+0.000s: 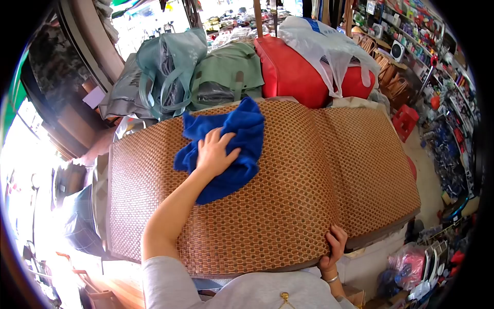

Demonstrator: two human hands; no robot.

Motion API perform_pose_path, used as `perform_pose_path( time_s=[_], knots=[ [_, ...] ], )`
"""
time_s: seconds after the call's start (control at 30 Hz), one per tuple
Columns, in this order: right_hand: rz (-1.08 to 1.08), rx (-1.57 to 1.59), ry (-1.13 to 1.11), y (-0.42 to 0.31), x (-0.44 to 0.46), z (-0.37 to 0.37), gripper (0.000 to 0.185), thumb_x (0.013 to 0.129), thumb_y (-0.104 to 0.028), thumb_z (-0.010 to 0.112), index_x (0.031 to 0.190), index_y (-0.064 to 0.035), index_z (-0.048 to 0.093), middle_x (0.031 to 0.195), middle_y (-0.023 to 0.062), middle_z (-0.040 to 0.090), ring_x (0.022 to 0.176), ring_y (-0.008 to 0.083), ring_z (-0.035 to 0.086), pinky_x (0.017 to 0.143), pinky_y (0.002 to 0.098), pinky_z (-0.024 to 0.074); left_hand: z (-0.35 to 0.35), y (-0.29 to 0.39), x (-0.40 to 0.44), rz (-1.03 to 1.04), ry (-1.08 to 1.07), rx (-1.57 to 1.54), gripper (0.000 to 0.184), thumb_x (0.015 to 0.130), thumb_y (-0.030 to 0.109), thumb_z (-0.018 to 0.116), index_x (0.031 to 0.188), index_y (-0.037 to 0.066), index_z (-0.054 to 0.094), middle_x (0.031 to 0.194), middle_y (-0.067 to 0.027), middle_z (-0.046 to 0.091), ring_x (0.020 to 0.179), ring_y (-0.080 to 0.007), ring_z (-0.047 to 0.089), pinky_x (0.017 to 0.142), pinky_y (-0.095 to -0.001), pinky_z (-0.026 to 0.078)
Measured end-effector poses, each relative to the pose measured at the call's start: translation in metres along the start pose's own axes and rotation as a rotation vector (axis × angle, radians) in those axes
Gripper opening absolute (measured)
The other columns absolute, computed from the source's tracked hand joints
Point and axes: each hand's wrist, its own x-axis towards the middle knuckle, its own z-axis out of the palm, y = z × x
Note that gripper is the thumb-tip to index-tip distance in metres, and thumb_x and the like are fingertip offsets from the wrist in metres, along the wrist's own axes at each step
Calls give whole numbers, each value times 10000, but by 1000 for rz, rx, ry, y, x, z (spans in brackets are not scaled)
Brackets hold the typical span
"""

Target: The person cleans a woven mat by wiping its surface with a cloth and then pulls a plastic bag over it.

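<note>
A brown woven mat (pixel 247 226) lies bent over a raised support, with a ridge running down its right part. On its upper left rests a crumpled blue cloth (pixel 249 129). My left hand (pixel 215 153) presses on the cloth from above, fingers spread and slightly bent, arm stretched forward. At the near edge, right of my body, my right hand (pixel 335 246) curls its fingers over the mat's border. The underside of that grip is hidden.
Behind the mat stand a teal bag (pixel 172 67), a green bag (pixel 226 72) and a red bag (pixel 290 69) with a white plastic bag (pixel 327 46) over it. A red stool (pixel 405 122) and crowded shelves (pixel 411 46) are on the right. Bundled goods (pixel 406 265) lie at lower right.
</note>
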Motion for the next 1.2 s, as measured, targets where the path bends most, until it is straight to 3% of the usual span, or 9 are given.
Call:
perform_pose_path(
  time_s=[0.2,0.3,0.5,0.6,0.7,0.87,1.03,1.2],
  knots=[
    [11,-4,-8,-4,3,-1,594,954,-562,369,1126,-51,619,1174,226,588,1083,409,553,932,504,435,-46,16,-86,-15,-167,44,575,773,353,717,1274,132,539,1381,-244,396,1311,-416,348,1021,-565,318],
    [10,-3,-12,-2,2,-2,597,952,-568,372,1133,-52,612,1167,229,587,1073,410,554,933,503,434,-57,60,-110,88,-249,-47,598,720,361,762,1251,159,574,1365,-225,407,1304,-405,361,1020,-571,318],
    [16,-6,-13,-3,2,-1,603,950,-573,369,1142,-53,607,1171,231,586,1078,413,552,938,503,429,-39,126,-88,542,-427,-347,570,710,388,756,1223,197,598,1410,-165,420,1324,-352,383,932,-554,386],
    [16,-3,-15,-1,1,-1,603,950,-566,365,1150,-52,609,1184,231,584,1093,414,547,944,508,425,-8,132,-47,654,-283,-356,551,718,386,743,1208,179,598,1396,-153,446,1308,-346,407,921,-529,404],
    [19,-1,-27,-2,0,-2,601,951,-556,362,1158,-49,610,1196,232,582,1107,416,542,953,512,420,19,117,1,458,-182,-300,511,731,382,733,1181,174,610,1344,-152,488,1262,-344,448,969,-525,393],
    [19,5,-18,0,-1,-2,602,951,-552,363,1156,-44,613,1199,231,583,1111,418,540,960,513,416,29,36,36,65,-29,-54,514,799,442,682,1235,181,602,1317,-136,505,1246,-336,448,989,-507,361],
    [11,13,-21,0,0,-2,603,952,-551,363,1153,-42,616,1195,237,583,1107,416,542,960,508,418,-13,-15,-12,-39,-31,34,516,815,406,677,1258,162,576,1356,-161,474,1309,-341,389,984,-534,348],
    [12,22,-11,-1,0,-1,609,951,-568,369,1144,-44,614,1183,231,583,1094,410,543,951,503,423,-46,2,-79,-28,-139,62,571,777,379,711,1274,150,549,1363,-230,425,1299,-396,371,1009,-558,331]
  ],
)
